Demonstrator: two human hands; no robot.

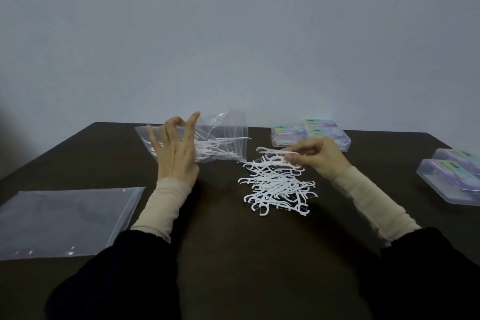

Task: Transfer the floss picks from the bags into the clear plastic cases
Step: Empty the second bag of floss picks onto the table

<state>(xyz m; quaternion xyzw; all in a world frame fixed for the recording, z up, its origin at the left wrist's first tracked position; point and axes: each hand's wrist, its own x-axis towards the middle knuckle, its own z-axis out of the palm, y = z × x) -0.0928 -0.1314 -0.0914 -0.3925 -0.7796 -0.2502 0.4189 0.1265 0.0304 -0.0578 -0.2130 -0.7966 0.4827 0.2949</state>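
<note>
Head camera: looks down at a dark table (223, 254) with two hands over it.
Left hand (174, 153): pinches the clear bag (220, 138) at its near edge; a few floss picks are inside it.
Right hand (322, 157): fingers closed on one floss pick (276, 150), held just above the pile.
Held pick: lies long-ways left to right, head end to the left.
Pile of floss picks (278, 187): loose on the table, right under the right hand.
Far cases (311, 134): just behind the right hand, lids look shut.
Side cases (452, 179): well off to the right.
Flat bag (65, 221): near the left sleeve, looks empty.
Next move: I think the right hand is the closer one to the cases, so it should carry the pick back or to the right.
</note>
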